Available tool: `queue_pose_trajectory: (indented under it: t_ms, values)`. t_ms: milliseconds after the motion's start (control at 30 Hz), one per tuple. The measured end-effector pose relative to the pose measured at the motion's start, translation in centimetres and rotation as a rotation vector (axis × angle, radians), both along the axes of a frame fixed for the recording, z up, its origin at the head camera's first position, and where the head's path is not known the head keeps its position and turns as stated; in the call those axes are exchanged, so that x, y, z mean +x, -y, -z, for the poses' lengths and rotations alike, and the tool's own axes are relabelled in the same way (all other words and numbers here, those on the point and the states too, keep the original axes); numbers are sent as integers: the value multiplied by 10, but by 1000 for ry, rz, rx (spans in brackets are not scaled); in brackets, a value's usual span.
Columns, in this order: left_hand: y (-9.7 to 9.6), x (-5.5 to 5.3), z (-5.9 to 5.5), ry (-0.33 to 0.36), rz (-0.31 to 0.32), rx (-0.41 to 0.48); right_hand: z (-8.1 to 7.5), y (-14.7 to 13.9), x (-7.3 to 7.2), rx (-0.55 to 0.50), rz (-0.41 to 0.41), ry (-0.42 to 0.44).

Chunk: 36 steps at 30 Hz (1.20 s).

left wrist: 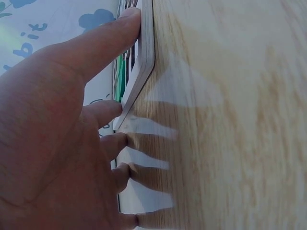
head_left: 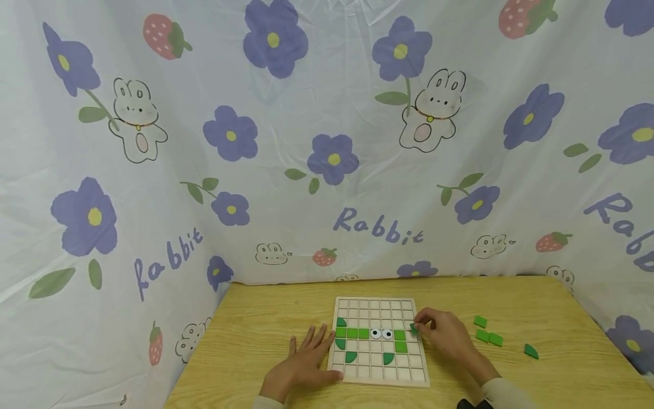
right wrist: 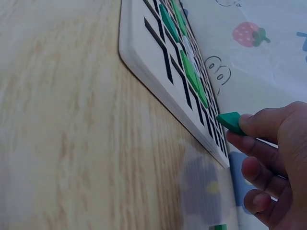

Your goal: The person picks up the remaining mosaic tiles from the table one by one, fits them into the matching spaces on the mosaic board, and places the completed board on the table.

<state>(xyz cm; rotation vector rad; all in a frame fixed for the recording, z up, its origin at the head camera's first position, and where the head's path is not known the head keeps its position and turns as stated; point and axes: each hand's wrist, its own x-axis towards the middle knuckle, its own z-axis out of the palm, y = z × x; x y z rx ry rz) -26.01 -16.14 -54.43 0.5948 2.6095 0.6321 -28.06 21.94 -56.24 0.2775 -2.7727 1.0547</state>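
Note:
A pale wooden grid board (head_left: 359, 372) lies on the table, with light green squares, dark green quarter-round tiles and two round eye tiles (head_left: 381, 334) set in its cells. At its left edge, my left hand (head_left: 301, 368) lies with fingers spread and thumb on the lower-left corner; in the left wrist view the thumb (left wrist: 103, 40) rests on the rim. Over the right edge, my right hand (head_left: 449, 338) pinches a dark green tile (right wrist: 230, 122) between thumb and index finger. Fingers partly cover that tile, so its full shape is hard to tell.
Right of the board, several loose light green squares (head_left: 482, 335) lie on the wooden table (head_left: 276, 318). Farther right is a dark green quarter-round tile (head_left: 531, 351). A printed curtain (head_left: 286, 216) hangs behind the table. A black object (head_left: 474, 404) shows by the right sleeve.

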Motion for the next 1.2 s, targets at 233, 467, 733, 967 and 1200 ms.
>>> queue_pose_trajectory:
  t_ms: [233, 467, 733, 967, 1200]
  values:
    - [0, 0, 0, 3, 1, 1, 6, 7, 0, -25, 3, 13]
    - [0, 0, -1, -13, 2, -17, 9, 12, 0, -3, 2, 30]
    - [1, 0, 0, -12, 2, -9, 10, 19, -2, 102, 25, 3]
    - [1, 0, 0, -7, 1, -5, 12, 20, -5, 185, 39, -3]
    - [1, 0, 0, -8, 5, -6, 12, 18, -2, 171, 29, 24]
